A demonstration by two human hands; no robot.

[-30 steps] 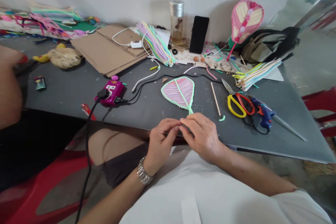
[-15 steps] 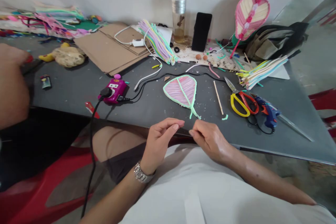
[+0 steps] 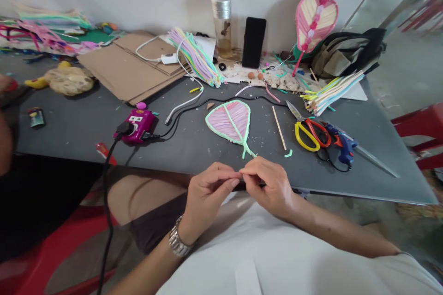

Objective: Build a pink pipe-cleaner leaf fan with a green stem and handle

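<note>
My left hand [image 3: 211, 193] is closed in a pinch at the table's front edge, thumb against forefinger. Its fingertips meet those of my right hand [image 3: 266, 184], which is also pinched. Whatever sits between the fingertips, if anything, is too small or hidden to make out. Just beyond them lies a leaf-shaped fan of pink-purple pipe cleaners [image 3: 229, 122] with a mint-green border, midrib and forked stem; the stem's end reaches close to my right hand. To its right are a thin wooden stick [image 3: 279, 128] and a short green scrap [image 3: 288, 153].
Yellow-and-red-handled scissors [image 3: 306, 129] and a blue glue gun [image 3: 342, 143] lie at right. A purple power strip [image 3: 136, 125] with black cables stands left. Behind are pipe cleaner bundles [image 3: 197, 57], cardboard [image 3: 121, 73], a phone [image 3: 254, 42], a bottle [image 3: 223, 27] and a finished pink fan [image 3: 316, 23].
My hands have come together, so their fingertips now touch where a gap was before. The view has shifted slightly right, and the other person's arm at left shows less.
</note>
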